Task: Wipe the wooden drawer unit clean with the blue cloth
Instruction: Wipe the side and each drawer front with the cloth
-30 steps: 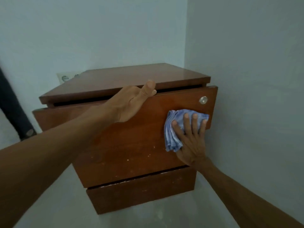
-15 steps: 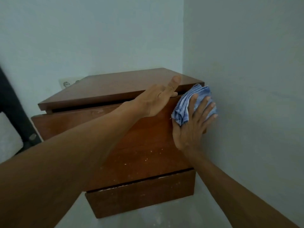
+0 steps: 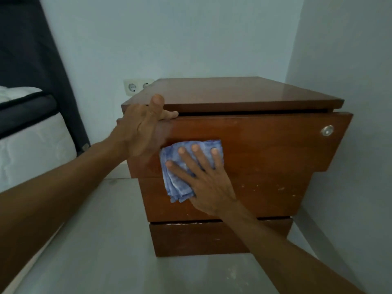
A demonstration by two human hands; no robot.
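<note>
Where the view begins at the left, a white mattress (image 3: 31,145) lies in a dark bed frame (image 3: 55,81), and a white wall socket (image 3: 133,87) sits on the back wall, partly hidden behind the rear left corner of the wooden drawer unit (image 3: 265,149). The unit stands on the pale floor (image 3: 101,251) in the room's corner, close to the right wall. Left hand (image 3: 141,130): at the upper left corner of the top drawer front, gripping it, one finger hooked over the drawer's top edge into the gap under the top panel, thumb upright against the panel's front edge; slightly blurred. Blue cloth (image 3: 184,164): folded, flat against the top drawer front, left of centre, its lower end hanging past the step in the front. Right hand (image 3: 204,181): unclenched, fingers straight and spread, pressing the cloth to the wood; grasps nothing. A round metal lock (image 3: 326,130) sits near the drawer front's upper right corner. Pale specks show on the lower right of the front.
</note>
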